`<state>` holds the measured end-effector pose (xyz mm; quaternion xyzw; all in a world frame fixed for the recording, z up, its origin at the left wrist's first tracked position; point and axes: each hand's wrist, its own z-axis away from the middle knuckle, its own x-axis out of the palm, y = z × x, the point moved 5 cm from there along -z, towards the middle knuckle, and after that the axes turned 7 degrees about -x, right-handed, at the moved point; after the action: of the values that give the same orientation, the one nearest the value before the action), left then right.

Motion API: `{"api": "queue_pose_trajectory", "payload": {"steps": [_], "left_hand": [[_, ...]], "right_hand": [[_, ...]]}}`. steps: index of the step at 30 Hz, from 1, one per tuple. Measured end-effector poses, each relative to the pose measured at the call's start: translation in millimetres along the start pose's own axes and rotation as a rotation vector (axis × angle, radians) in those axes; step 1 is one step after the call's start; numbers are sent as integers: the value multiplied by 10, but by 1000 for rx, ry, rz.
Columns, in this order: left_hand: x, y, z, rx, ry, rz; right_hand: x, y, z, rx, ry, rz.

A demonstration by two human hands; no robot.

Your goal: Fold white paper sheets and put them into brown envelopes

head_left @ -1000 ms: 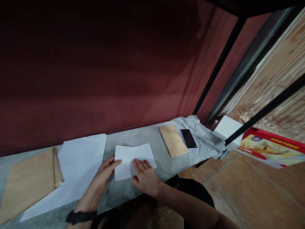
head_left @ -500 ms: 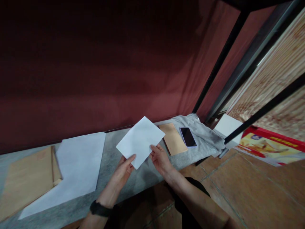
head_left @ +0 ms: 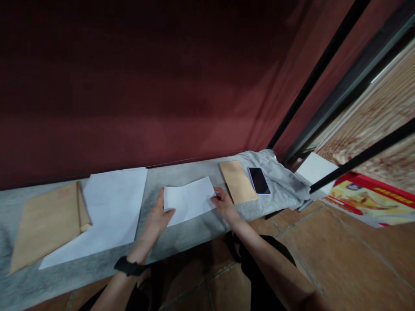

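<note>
A small white sheet of paper [head_left: 188, 199] is held between my two hands, just over the grey cloth-covered bench. My left hand [head_left: 158, 216] pinches its left edge, thumb on top and fingers behind. At the right edge, my right hand [head_left: 223, 202] grips the sheet between thumb and fingers. The paper bends slightly near its left side. Close to my right hand lies a small brown envelope [head_left: 239, 182], and beside that a phone [head_left: 259, 180] with a dark screen.
On the left, a large brown envelope [head_left: 48, 220] overlaps a large white sheet [head_left: 113, 211] on the bench cloth [head_left: 181, 239]. A dark red wall [head_left: 145, 142] stands behind. Black metal bars [head_left: 324, 65], a white box [head_left: 316, 170] and a red-yellow carton [head_left: 369, 198] are on the right.
The white sheet was tilted like a diamond; it has been turned level and lowered toward the bench. Both hands moved with it, the left now further along its left edge.
</note>
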<state>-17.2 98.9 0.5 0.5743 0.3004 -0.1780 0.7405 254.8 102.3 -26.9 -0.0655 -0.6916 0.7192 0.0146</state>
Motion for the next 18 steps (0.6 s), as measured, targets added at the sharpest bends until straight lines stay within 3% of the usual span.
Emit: {"api": "queue_pose_trajectory", "payload": {"steps": [4, 7, 13, 16, 18], "left_hand": [[44, 10, 17, 54, -2, -235], [58, -13, 11, 79, 9, -308], [75, -48, 50, 99, 25, -393], [113, 27, 167, 97, 110, -516], [215, 124, 273, 175, 182, -569]], "right_hand": [[7, -43, 40, -146, -56, 582], [31, -68, 100, -182, -108, 882], [7, -165, 116, -276, -132, 1077], [42, -254, 111, -353, -116, 1108], [167, -297, 130, -431, -150, 1046]]}}
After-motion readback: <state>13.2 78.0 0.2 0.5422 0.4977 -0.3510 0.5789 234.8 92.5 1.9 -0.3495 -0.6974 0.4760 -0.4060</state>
